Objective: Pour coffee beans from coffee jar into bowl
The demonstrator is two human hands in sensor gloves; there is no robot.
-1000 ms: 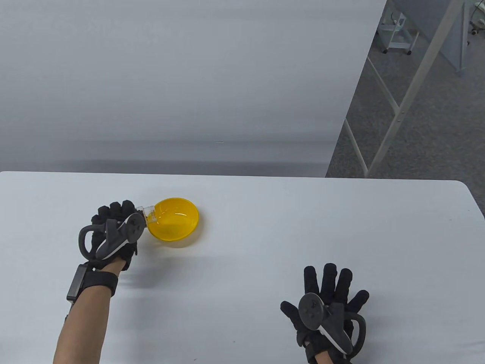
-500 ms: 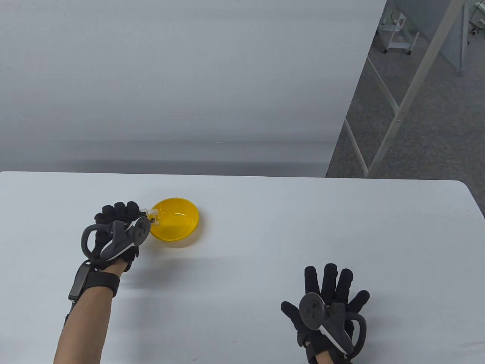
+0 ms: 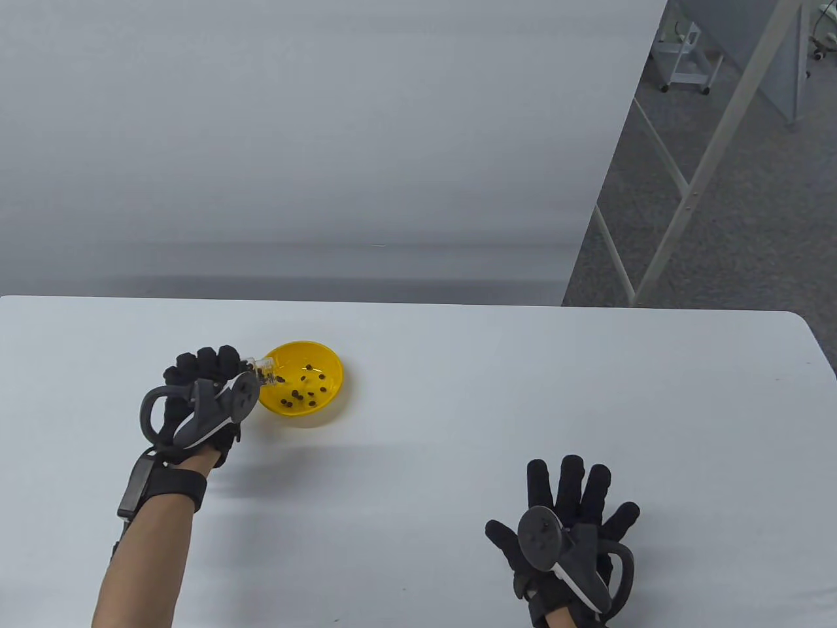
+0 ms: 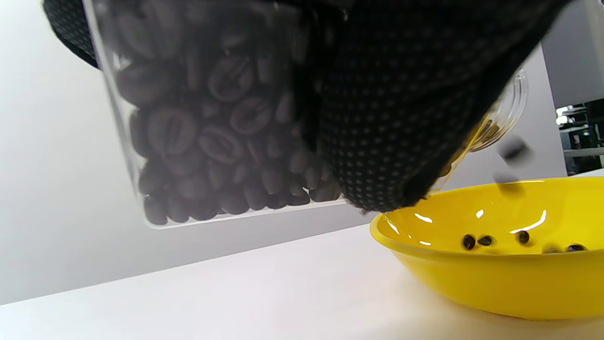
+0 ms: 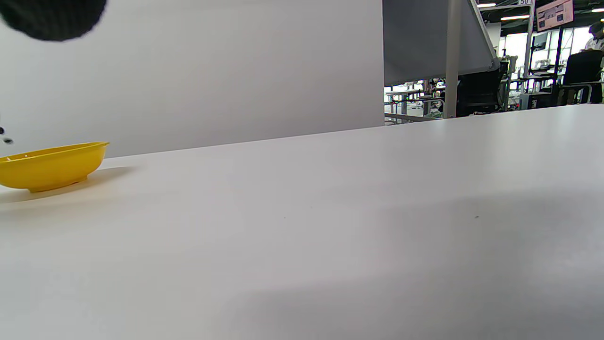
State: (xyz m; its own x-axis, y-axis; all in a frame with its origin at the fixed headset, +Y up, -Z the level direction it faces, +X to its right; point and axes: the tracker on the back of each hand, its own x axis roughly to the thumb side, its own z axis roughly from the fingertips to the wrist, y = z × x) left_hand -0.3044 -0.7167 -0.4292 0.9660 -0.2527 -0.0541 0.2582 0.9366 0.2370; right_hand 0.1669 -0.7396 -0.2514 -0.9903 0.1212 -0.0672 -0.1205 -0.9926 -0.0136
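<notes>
Table view: the white table (image 3: 458,405) carries a yellow bowl (image 3: 330,392) in its left half, nearer the far edge than the near one; a wide bare stretch runs from the bowl to the right edge. The left hand (image 3: 196,399) sits just left of the bowl, fingers wrapped around a clear coffee jar (image 3: 261,371) that is tipped with its mouth over the bowl's left rim. Dark coffee beans (image 3: 301,392) lie scattered inside the bowl. The right hand (image 3: 565,530) rests by the near edge, right of centre, well apart from the bowl, fingers spread flat and holding nothing.

Left wrist view: gloved fingers (image 4: 401,118) grip the jar (image 4: 212,118), which is held above the table and packed with beans (image 4: 207,141); its mouth hangs over the bowl (image 4: 495,278). A few beans lie in the bowl, and blurred ones are in the air below the mouth.

Right wrist view: one fingertip (image 5: 52,16) shows at the top left corner. The bowl (image 5: 52,165) stands at the far left, with open tabletop (image 5: 354,226) stretching right.
</notes>
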